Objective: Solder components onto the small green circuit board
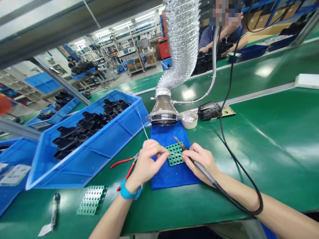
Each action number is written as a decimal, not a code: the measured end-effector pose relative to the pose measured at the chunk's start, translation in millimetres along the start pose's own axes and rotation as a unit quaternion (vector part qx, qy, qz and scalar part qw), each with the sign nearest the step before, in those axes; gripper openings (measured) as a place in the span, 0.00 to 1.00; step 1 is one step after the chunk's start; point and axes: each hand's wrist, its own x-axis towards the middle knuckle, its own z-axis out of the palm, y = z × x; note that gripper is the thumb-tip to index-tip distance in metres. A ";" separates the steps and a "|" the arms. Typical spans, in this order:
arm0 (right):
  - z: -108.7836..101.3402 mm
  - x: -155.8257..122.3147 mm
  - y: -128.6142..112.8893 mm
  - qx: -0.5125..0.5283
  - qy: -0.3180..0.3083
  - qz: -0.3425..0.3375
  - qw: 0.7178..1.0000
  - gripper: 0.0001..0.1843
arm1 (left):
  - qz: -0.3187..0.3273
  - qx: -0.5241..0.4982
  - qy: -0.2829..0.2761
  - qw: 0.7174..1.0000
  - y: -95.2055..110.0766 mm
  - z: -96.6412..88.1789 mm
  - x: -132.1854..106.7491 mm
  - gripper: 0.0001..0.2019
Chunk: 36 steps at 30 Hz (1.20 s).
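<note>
Where PCB (175, 154) lies: blue cloth (171, 177), green bench (274, 149), factory rm (129, 49).

**What the fingers and the frame keep from view**

The thin wire's (144, 127) lower end vanishes inside the pinch of the left hand (147, 162), whose fingers also cover the green board's (176, 152) left edge. The red-handled pliers' (123, 162) jaws slip behind that hand. The soldering iron's (183, 147) grip is buried under the right hand's (199, 159) fingers, and whether its tip touches the board is too small to tell. Far beyond the fingertips, the foil duct (181, 39) runs out past the top edge.
</note>
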 end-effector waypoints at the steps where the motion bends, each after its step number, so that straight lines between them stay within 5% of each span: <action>1: -0.2 1.3 2.1 0.016 0.010 0.026 0.999 0.10 | 0.006 0.001 0.022 1.000 -8.1 -6.6 4.7 0.09; 7: -0.4 5.1 10.5 0.128 0.076 0.138 0.979 0.11 | -0.124 -0.083 0.208 0.967 -56.3 -6.7 4.7 0.11; 13: 5.5 -1.8 9.5 0.156 0.051 0.192 0.968 0.16 | -0.168 -0.069 0.231 0.956 -65.5 14.5 -5.1 0.11; 21: 9.7 -1.1 7.4 0.129 -0.003 0.120 0.984 0.19 | -0.179 -0.075 0.248 0.949 -74.0 18.0 -2.9 0.11; 36: 12.8 0.0 6.8 0.126 -0.022 0.106 0.986 0.15 | -0.152 -0.047 0.222 0.962 -73.3 22.3 -4.0 0.09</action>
